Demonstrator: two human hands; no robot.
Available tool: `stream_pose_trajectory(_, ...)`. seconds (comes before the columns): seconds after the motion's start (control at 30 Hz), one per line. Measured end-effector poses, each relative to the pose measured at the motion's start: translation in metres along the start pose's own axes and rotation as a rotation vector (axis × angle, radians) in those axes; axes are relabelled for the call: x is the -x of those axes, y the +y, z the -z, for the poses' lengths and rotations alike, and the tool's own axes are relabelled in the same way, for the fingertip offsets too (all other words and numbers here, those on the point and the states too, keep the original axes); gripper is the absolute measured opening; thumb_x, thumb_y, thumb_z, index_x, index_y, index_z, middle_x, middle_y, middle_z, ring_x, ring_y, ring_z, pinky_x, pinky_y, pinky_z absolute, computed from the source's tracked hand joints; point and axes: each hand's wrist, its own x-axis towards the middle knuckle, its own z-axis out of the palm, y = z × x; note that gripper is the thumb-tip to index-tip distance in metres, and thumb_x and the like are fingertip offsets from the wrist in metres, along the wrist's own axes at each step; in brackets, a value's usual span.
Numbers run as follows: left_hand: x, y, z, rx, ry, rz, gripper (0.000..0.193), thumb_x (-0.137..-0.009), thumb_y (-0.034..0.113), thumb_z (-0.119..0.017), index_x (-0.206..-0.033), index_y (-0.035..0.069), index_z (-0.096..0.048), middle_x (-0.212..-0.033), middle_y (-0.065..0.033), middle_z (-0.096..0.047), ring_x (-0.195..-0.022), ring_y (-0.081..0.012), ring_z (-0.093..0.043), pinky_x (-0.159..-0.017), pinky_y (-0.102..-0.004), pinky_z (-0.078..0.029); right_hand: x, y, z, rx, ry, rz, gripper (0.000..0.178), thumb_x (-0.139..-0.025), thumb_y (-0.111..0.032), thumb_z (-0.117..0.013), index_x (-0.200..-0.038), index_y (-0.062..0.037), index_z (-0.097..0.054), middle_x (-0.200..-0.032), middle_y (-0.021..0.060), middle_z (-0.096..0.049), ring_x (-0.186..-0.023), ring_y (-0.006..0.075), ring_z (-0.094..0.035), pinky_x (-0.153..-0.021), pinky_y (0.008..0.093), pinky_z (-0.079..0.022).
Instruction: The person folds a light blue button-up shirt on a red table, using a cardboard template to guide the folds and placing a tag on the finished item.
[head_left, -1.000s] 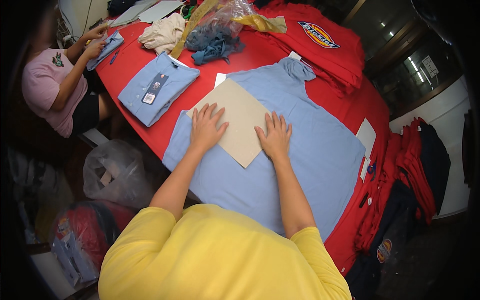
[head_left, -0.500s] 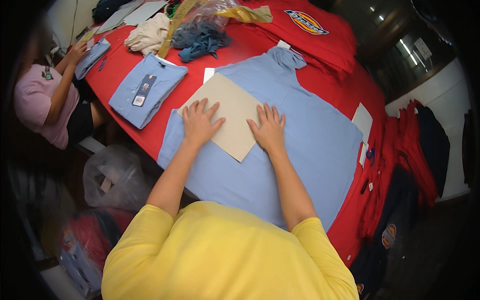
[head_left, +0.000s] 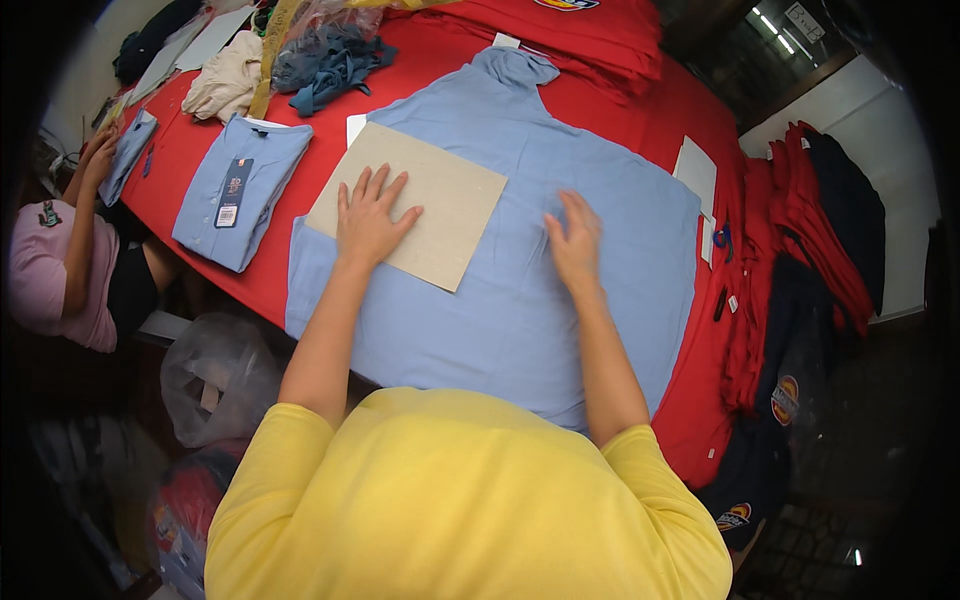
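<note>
Cardboard sheet (head_left: 410, 203) lies on the light blue shirt (head_left: 520, 270) spread over the red bench (head_left: 690, 400), pinned under the flat, released grip of the left hand (head_left: 368, 222), probably as folding guide, while the right hand (head_left: 576, 243), fingers open and grasping nothing, presses the cloth just beside it.

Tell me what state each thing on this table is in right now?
Spread shirt: laid flat, unfolded.
Cardboard: flat on the shirt.
Left hand: open, pressing the cardboard.
Right hand: open, flat on the shirt.
Folded shirt: folded, tagged.
Cloth pile: crumpled.
</note>
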Motion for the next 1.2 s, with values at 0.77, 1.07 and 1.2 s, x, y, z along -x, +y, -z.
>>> stream_pose_trajectory(0.77,-0.001,-0.006,0.016,-0.001,-0.067,-0.018,0.069,-0.08,0.059,-0.059,-0.138,0.023,-0.048,-0.149,-0.0088,-0.036,-0.141,-0.0297,-0.024,-0.113,-0.0582,-0.01,0.056,0.106,0.071,0.329,0.008,-0.409,0.047,-0.088,-0.034,-0.06,-0.132,-0.0157,-0.054,-0.148,0.0114,-0.036,-0.141,0.0343,-0.023,-0.112,0.0588,-0.012)
stream_pose_trajectory(1.07,0.001,-0.01,0.017,0.021,-0.11,0.021,0.073,-0.078,0.06,-0.06,-0.139,0.022,-0.047,-0.15,-0.0077,-0.034,-0.142,-0.0296,-0.023,-0.113,-0.059,-0.009,-0.037,0.035,0.005,0.071,-0.171,-0.054,0.041,-0.089,-0.026,-0.059,-0.127,-0.0113,-0.057,-0.142,0.0139,-0.045,-0.137,0.0341,-0.031,-0.113,0.0476,-0.021)
stream_pose_trajectory(1.2,0.0,-0.017,0.022,0.071,-0.118,0.031,0.078,-0.077,0.06,-0.061,-0.139,0.014,-0.046,-0.15,-0.0052,-0.035,-0.142,-0.0266,-0.024,-0.114,-0.0565,-0.01,-0.113,0.029,-0.022,0.001,-0.204,0.038,0.041,-0.09,-0.025,-0.059,-0.127,-0.0073,-0.056,-0.14,0.0161,-0.046,-0.134,0.0343,-0.035,-0.109,0.0424,-0.03)
